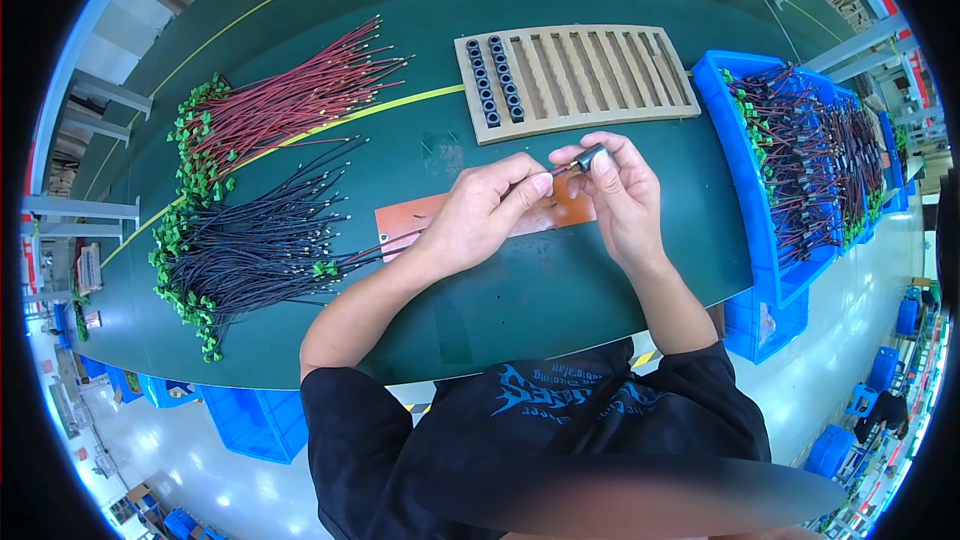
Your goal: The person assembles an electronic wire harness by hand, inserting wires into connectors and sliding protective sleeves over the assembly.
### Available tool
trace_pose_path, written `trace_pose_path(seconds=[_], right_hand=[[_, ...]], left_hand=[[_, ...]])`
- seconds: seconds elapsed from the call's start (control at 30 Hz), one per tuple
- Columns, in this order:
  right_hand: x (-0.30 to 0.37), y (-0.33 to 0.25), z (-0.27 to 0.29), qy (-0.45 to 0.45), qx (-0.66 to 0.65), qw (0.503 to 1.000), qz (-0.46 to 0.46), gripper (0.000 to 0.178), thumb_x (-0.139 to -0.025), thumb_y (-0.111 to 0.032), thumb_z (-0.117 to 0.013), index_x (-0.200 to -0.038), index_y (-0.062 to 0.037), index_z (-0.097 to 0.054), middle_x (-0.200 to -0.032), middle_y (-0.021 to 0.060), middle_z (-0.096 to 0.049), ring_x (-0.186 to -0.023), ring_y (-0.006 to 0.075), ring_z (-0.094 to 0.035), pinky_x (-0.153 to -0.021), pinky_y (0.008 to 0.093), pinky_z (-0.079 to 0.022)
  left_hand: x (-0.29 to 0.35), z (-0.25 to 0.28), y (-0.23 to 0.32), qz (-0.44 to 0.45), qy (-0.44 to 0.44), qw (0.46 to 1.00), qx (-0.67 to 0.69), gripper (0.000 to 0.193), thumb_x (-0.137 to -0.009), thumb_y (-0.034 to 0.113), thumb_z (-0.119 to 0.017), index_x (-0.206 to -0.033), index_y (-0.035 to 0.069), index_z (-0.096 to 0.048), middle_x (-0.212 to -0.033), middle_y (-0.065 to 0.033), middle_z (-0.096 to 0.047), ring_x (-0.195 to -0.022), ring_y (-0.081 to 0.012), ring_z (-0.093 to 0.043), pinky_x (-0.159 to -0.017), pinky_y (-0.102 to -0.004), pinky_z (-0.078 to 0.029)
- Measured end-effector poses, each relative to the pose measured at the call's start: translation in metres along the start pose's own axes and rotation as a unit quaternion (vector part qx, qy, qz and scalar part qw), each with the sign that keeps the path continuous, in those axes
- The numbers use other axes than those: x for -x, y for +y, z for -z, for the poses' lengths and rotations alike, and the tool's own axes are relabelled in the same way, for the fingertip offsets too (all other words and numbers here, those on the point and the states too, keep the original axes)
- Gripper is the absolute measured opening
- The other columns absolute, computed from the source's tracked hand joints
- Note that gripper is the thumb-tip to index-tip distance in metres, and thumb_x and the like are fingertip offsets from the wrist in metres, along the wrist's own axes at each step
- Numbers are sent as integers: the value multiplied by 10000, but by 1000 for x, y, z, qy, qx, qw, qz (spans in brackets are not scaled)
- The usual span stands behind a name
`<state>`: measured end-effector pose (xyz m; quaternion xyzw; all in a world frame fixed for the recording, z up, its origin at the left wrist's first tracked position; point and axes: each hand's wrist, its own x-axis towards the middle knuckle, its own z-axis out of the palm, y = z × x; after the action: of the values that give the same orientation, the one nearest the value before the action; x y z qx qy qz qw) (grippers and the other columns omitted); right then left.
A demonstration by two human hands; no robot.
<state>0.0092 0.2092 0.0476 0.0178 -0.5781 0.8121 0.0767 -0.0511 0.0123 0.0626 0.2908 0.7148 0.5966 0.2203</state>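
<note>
My left hand (478,212) pinches a red and black wire pair (377,251) close to its tip. The pair trails back under my left wrist to a green connector (325,269). In the fingers of my right hand (628,198) is a small black cylindrical part (591,157), with its end facing the wire tips. Wire and cylinder meet or nearly meet between my hands; the fingers partly hide the spot. Below them lies an orange mat (540,219). Just beyond is a tan slotted tray (648,112), its two leftmost slots filled with black cylindrical parts (480,82).
Bundled red wires (300,90) with green connectors lie at the far left, black wires (260,240) nearer. At right, a blue bin (745,180) holds finished-looking wire assemblies (810,165). More blue bins (258,422) stand below the green table (540,310).
</note>
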Motion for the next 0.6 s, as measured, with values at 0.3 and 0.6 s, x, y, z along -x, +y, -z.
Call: trace_pose_path(seconds=[0.3, 0.6], right_hand=[[-2, 0, 1, -27, 73, 997, 31, 232, -1040, -124, -551, -1237, -1, -545, -1190, 171, -680, -1061, 169, -661, -874, 304, -543], [1, 3, -8, -31, 138, 988, 63, 387, -1014, -60, -575, -1387, 9, -497, -1232, 169, -650, -1078, 177, -645, -959, 309, -518]], left_hand=[[-3, 0, -3, 11, -19, 999, 30, 291, -1050, 246, -564, -1026, -26, -667, -931, -46, -685, -872, -109, -611, -788, -286, -500], [-3, -9, -10, 40, -4, 964, 262, 276, -1013, 58, -577, -1262, 29, -461, -910, -87, -662, -773, -103, -608, -674, -262, -515]])
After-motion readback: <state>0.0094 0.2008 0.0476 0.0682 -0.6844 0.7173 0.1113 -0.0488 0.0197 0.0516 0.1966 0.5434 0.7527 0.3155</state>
